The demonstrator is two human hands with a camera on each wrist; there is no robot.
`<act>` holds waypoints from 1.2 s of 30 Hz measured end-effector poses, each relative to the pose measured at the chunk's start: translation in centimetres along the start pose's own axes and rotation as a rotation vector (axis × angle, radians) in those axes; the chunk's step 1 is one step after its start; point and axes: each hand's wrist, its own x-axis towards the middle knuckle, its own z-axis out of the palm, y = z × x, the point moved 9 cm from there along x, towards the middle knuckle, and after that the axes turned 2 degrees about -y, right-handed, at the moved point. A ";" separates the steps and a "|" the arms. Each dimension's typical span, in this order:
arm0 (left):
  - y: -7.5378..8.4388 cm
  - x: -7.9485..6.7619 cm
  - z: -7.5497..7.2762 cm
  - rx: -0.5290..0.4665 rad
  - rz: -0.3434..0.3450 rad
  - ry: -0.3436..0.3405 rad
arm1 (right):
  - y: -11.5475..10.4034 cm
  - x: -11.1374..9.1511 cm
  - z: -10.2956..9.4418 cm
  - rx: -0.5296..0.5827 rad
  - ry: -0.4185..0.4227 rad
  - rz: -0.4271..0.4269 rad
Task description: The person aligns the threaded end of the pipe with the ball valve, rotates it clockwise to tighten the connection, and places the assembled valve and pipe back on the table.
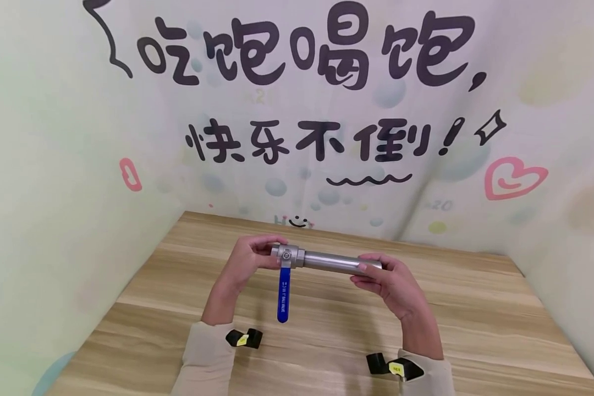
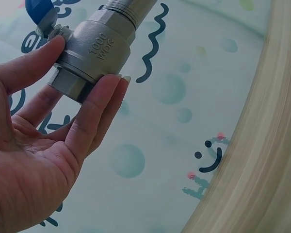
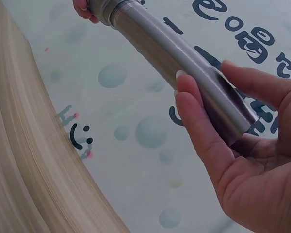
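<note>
A steel ball valve point(image 1: 288, 255) with a blue lever handle point(image 1: 284, 294) is joined end to end with a steel pipe point(image 1: 334, 262). Both are held up above the table, nearly level, with the handle pointing toward me. My left hand point(image 1: 245, 261) grips the valve body point(image 2: 94, 51) at its free end, thumb on one side and fingers on the other. On the pipe's point(image 3: 160, 48) far end, the thumb and fingers of my right hand point(image 1: 388, 280) pinch it from both sides. Threads show where pipe and valve meet in the left wrist view.
Beneath the hands lies a wood-grain table point(image 1: 317, 341). A printed cloth backdrop point(image 1: 297, 99) with large dark characters, hearts and bubbles hangs behind it and along the sides. Each sleeve carries a black wrist mount point(image 1: 406, 369) with a yellow label.
</note>
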 end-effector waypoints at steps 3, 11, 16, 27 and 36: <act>0.0 0.1 0.1 -0.004 0.004 -0.003 | -0.1 0.0 0.2 -0.011 -0.033 -0.018; 0.3 0.1 0.2 0.011 0.016 -0.015 | 0.0 0.0 0.1 -0.037 -0.004 -0.014; 0.3 0.0 0.2 0.005 0.010 -0.012 | 0.1 0.0 0.1 -0.043 0.009 -0.001; 0.2 -0.1 0.2 0.003 0.011 -0.015 | 0.2 0.1 0.1 -0.032 0.004 0.013; 0.1 0.0 0.1 0.003 0.011 -0.011 | 0.0 -0.1 0.3 0.006 0.000 -0.004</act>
